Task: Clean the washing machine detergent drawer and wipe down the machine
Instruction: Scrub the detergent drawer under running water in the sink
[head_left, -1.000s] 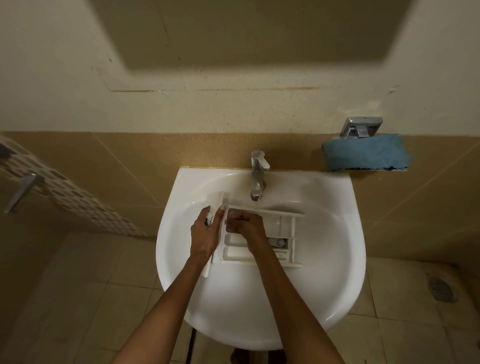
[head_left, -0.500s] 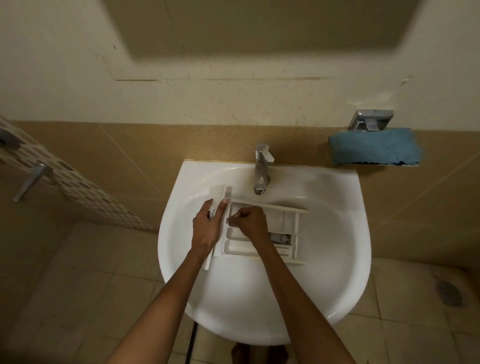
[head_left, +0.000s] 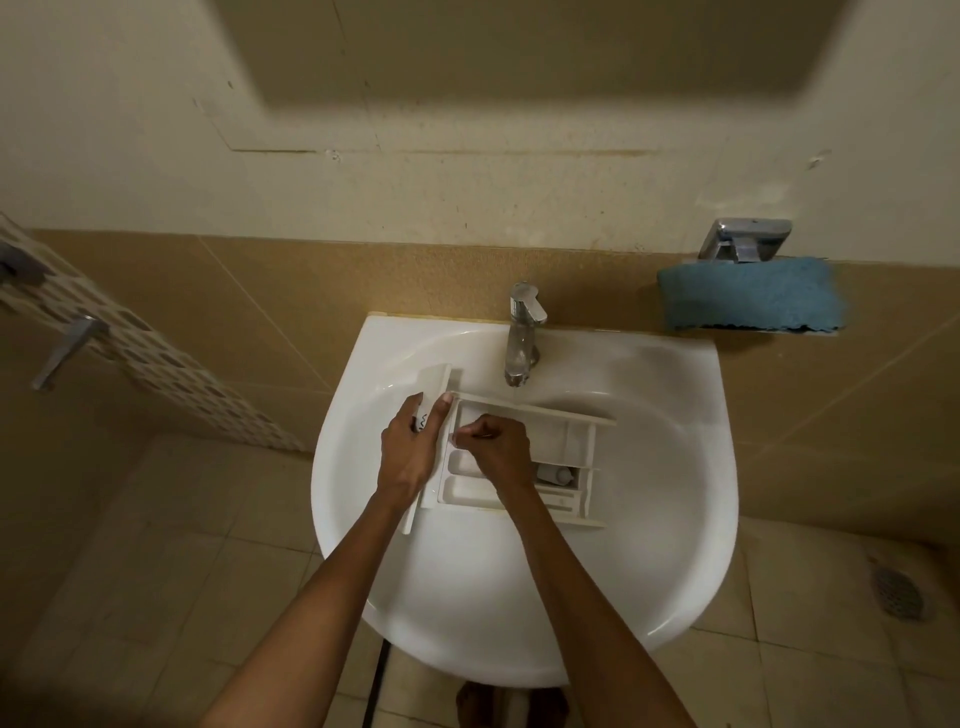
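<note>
A white plastic detergent drawer lies across the bowl of a white sink, its front panel to the left. My left hand grips that front panel at the drawer's left end. My right hand rests inside the drawer's left compartments with fingers curled and fingertips pinched together; what they hold, if anything, is hidden. A small white insert shows in the drawer's right part, just right of my wrist.
A chrome tap stands at the back of the sink, its spout above the drawer. A folded blue cloth sits on a wall shelf at the right under a chrome fitting. A floor drain lies at lower right.
My right hand has shifted slightly to the left inside the drawer. The head view has dipped and swung, so the sink sits a little differently in frame. My left hand keeps its grip.
</note>
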